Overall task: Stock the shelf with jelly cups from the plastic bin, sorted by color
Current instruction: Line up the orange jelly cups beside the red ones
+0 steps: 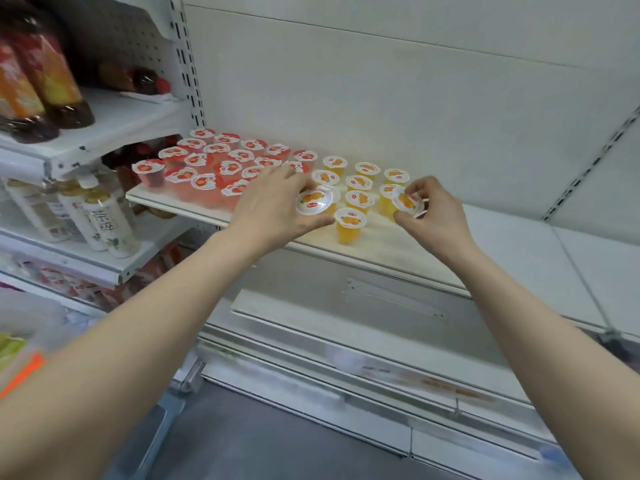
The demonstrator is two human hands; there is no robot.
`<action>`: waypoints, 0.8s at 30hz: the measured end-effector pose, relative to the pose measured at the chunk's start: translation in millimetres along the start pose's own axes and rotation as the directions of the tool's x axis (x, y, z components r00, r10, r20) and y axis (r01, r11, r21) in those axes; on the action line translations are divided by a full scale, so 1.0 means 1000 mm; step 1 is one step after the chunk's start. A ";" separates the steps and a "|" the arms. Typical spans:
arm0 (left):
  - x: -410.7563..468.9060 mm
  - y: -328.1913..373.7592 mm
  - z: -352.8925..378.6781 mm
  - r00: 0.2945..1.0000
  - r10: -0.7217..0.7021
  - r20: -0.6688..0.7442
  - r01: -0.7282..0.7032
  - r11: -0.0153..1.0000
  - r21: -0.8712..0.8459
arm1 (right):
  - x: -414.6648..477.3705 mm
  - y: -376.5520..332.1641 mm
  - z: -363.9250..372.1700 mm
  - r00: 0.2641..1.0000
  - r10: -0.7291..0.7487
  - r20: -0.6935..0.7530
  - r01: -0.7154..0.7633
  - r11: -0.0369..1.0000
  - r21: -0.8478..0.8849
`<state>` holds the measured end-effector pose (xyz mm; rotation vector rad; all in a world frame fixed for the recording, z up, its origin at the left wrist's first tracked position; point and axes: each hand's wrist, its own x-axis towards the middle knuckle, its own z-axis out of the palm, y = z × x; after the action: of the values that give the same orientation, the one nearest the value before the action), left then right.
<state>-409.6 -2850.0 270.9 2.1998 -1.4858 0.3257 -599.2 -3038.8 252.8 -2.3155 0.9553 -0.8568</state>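
Several red jelly cups point(204, 157) stand grouped on the left part of the white shelf point(388, 251). To their right stand several orange jelly cups point(360, 183). My left hand point(273, 206) grips an orange jelly cup point(313, 201) tilted with its lid toward me, just left of the orange group. Just above the shelf, at the right edge of that group, my right hand point(433, 216) pinches another orange jelly cup point(407, 201). One orange cup point(349, 225) stands alone near the shelf's front edge between my hands. The plastic bin is not clearly in view.
Bottles of drink point(41, 84) fill the upper left shelf, and pale bottles point(104, 220) stand on the shelf below it. A slotted upright point(188, 64) divides the bays. The shelf stretches bare to the right point(519, 244). A lower shelf point(346, 327) lies beneath.
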 end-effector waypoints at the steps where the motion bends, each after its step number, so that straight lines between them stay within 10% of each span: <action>1: 0.002 0.005 0.003 1.000 0.004 0.002 -0.004 1.000 0.002 | 0.001 0.006 0.002 0.999 0.015 0.043 -0.014 1.000 -0.024; 24: 0.033 0.065 0.051 0.992 0.107 0.062 -0.106 0.994 -0.012 | 0.031 0.046 0.019 0.971 -0.095 0.221 0.132 0.978 -0.159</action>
<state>-459.7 -2921.6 257.3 2.1464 -1.6389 0.2871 -588.6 -3087.4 222.4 -2.5699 0.8399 -0.5724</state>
